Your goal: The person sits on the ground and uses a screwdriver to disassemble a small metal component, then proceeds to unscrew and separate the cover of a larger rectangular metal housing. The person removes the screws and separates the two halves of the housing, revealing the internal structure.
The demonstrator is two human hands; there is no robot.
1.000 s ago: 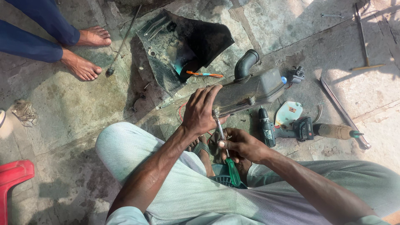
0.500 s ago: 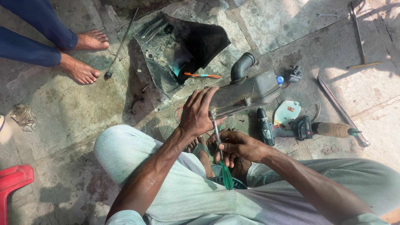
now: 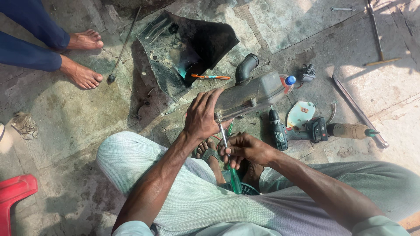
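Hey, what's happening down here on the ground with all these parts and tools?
A person sits on the concrete floor working on a grey plastic housing. The left hand presses on the near end of the housing, while the right hand grips a green-handled screwdriver with its tip up at the housing's edge. A cordless drill, a black panel and a long metal bar lie around. Another person's bare feet stand at the upper left.
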